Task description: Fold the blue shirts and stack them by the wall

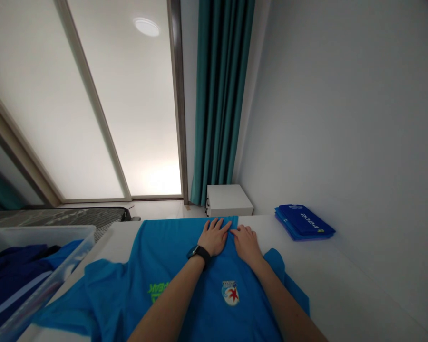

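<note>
A bright blue T-shirt (171, 251) lies spread on the white table, with a green print and a round badge with a red star on its front. My left hand (215, 236), with a black watch on the wrist, rests flat on the shirt near its far edge, fingers spread. Just to its right, my right hand (246, 243) has its fingers curled in, thumb and index pinching the cloth at the shirt's right side. Both sleeves stick out sideways. The near end of the shirt is cut off by the frame and partly covered by my forearms.
Folded dark and light blue garments (304, 222) form a stack at the table's right, by the wall. A clear plastic bin (89, 237) with clothes stands at left. Beyond the white table (342, 285) are a low white cabinet (228, 197) and a green curtain (221, 104).
</note>
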A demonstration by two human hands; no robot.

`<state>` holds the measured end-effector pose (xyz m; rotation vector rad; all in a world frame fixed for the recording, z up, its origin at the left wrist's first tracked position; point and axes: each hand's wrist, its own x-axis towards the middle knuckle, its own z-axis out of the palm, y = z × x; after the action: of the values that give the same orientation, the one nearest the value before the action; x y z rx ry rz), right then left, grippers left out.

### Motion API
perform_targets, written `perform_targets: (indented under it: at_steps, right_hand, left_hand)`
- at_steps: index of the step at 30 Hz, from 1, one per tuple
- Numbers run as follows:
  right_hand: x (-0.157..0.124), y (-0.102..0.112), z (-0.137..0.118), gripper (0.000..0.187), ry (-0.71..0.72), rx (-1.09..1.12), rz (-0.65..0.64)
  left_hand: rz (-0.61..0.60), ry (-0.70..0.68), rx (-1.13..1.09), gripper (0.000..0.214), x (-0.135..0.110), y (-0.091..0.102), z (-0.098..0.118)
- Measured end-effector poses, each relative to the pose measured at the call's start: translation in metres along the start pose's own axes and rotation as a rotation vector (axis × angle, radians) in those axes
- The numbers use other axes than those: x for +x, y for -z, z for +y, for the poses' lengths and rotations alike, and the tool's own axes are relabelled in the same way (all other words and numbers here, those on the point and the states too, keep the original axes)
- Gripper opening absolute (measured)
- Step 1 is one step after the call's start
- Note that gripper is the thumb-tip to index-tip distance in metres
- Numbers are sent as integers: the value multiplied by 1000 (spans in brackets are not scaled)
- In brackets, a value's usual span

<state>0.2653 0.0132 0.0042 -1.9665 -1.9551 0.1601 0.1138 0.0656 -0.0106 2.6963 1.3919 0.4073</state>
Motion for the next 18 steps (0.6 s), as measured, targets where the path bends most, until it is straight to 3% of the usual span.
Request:
perform_targets:
  at_steps: [10, 18]
  right_hand:
    - [21, 1, 25, 46, -207, 312, 0]
    - [12, 19, 24, 53, -189, 501, -10]
  left_hand:
    - [20, 14, -17, 44, 0, -1, 1]
    - [43, 89, -29, 45, 0, 1, 4]
